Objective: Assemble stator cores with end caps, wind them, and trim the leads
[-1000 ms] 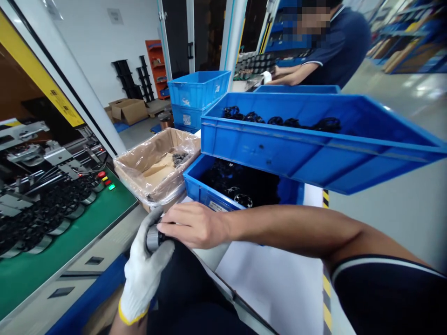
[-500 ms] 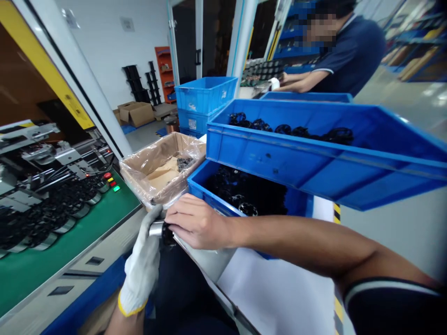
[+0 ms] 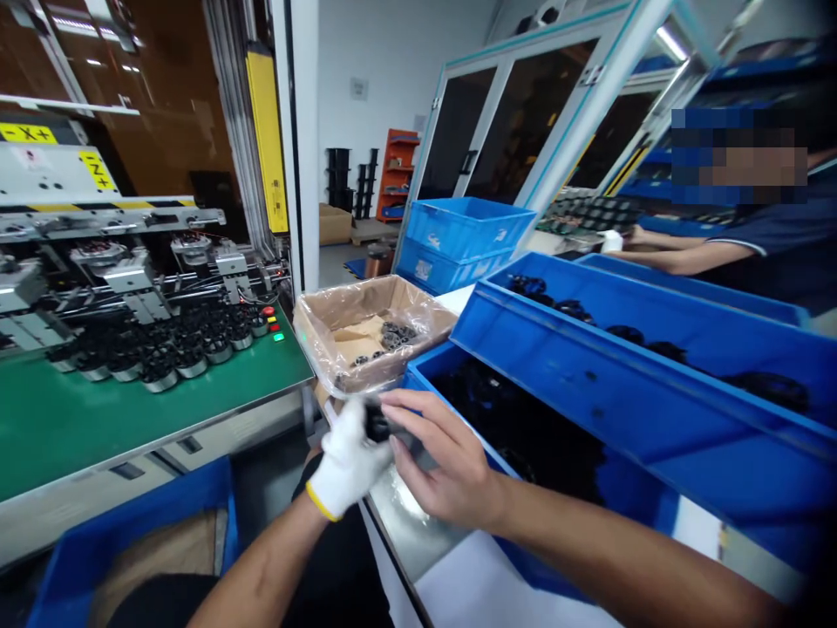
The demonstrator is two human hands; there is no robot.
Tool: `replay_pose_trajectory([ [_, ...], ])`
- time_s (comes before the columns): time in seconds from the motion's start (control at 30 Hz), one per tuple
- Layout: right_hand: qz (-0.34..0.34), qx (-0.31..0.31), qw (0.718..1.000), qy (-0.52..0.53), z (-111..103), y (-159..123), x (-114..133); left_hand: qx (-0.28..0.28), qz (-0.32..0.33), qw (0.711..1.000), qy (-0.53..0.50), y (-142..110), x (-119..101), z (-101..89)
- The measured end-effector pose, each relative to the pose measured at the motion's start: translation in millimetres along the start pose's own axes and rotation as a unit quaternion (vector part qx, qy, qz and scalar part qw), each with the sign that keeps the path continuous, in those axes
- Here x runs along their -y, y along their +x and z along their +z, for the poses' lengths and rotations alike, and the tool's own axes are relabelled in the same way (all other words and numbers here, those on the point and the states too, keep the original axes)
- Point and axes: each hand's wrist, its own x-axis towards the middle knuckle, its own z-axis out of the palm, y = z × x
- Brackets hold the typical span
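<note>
Left hand, in a white knit glove with a yellow cuff, is curled round a small dark part; right hand, bare, has its fingers bent onto the same part from the other side, so both pinch it between them, likely so one steadies it while the other works on it. Part is blurred, so its shape can't be made out. It sits just in front of the cardboard box, over the near edge of the table, close to the body for easy viewing. Cardboard box is lined with clear plastic, a few dark pieces at its bottom; probably kept right beside the hands as a drop spot. Right of the box, touching it, a lower blue bin full of black parts, within arm's reach. Above and right of that, an upper blue bin tilted toward the person, likely for easier picking. Left of the box, a green machine bed carries rows of black round parts. Far right of the box, a co-worker's arm rests on another bench. More stacked blue crates behind the box.
</note>
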Motion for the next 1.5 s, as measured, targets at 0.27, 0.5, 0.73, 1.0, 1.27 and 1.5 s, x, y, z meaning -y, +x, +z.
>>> replay_pose_trajectory([
  [0.27,0.055,0.072,0.994,0.062,10,-7,0,-0.080,0.074,0.992,0.069,-14,-18,-52.0],
  [0.5,0.042,0.061,0.988,0.133,11,-6,2,0.041,0.088,0.994,0.057,-20,-34,-63.5],
  [0.73,0.055,0.095,0.974,0.198,7,-6,3,0.039,0.118,0.992,0.026,-17,-33,-77.4],
  [1.0,0.038,0.071,0.985,0.154,8,-3,5,0.023,0.218,0.972,0.087,-16,-35,-78.2],
  [1.27,0.032,0.045,0.995,0.077,9,-3,1,0.066,0.199,0.976,0.065,-17,-14,-75.1],
  [1.5,0.033,0.053,0.991,0.121,10,-5,-1,0.072,0.249,0.962,0.085,-16,-17,-81.8],
])
